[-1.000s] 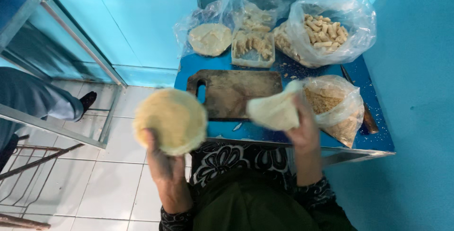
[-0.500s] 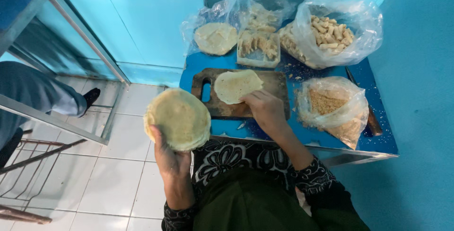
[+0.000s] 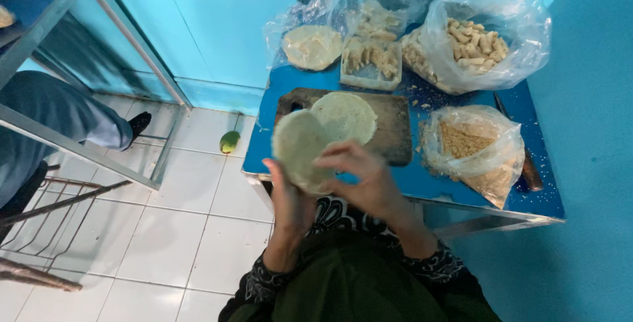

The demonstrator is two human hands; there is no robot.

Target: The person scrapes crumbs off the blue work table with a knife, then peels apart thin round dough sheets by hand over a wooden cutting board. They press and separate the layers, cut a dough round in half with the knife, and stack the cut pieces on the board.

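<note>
Landmark: the board on the table. Left of and nearer than the board, the left hand grips a stack of wrappers. The right hand, fingers spread, touches the stack's near edge; it holds nothing else. One wrapper lies flat on the board, unfilled. Beyond the board sits a filling tray; to its right, a crumb bag. Judged: early stage.

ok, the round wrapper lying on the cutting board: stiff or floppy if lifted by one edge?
Probably floppy: the wrapper looks thin and lies flat on the cutting board. Likely light and tearable; the stack in the left hand curves, the right hand touching it.
</note>
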